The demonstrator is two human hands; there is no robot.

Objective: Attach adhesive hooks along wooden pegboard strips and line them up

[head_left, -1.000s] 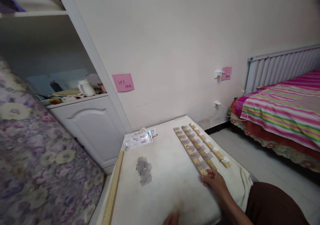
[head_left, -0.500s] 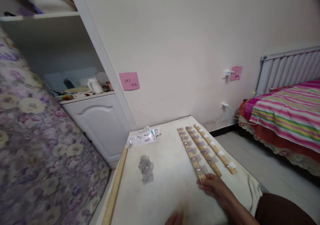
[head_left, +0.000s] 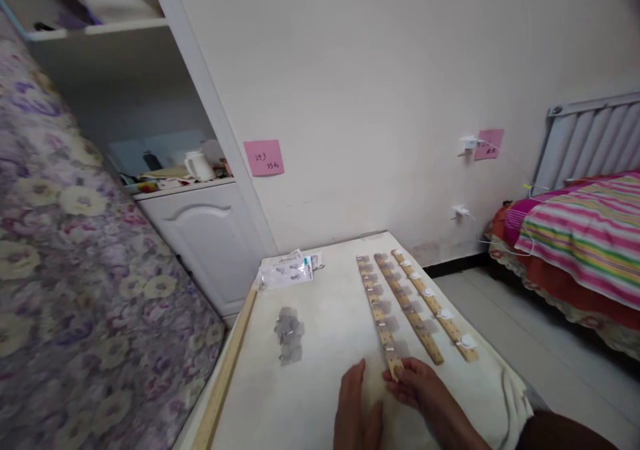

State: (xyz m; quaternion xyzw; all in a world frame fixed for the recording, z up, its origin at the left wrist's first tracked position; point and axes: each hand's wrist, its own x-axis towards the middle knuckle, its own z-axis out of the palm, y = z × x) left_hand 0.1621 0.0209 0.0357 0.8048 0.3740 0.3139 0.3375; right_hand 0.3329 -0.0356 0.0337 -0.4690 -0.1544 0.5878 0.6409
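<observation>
My right hand (head_left: pixel 417 387) pinches the near end of the leftmost wooden strip (head_left: pixel 385 335), which carries a row of small greyish see-through pieces with metal bits. Just left of that end, my left hand (head_left: pixel 354 403) is held over the table with fingers stretched and thumb apart, holding nothing. A second wooden strip (head_left: pixel 430 347) with similar see-through pieces lies alongside. The third strip (head_left: pixel 453 332), farthest right, bears white round pieces. Across the table to the left is a loose pile of grey see-through pieces (head_left: pixel 289 333).
Printed plastic packets (head_left: pixel 287 271) lie at the table's back left corner. A long wooden bar (head_left: pixel 227 370) runs along the left table edge. A floral curtain (head_left: pixel 100 270) hangs at left, a bed (head_left: pixel 575 237) stands at right, and a wall rises behind.
My left hand has come up from the bottom edge into fuller view, beside the strip's end. My right hand and the leftmost strip's near end have shifted slightly toward me.
</observation>
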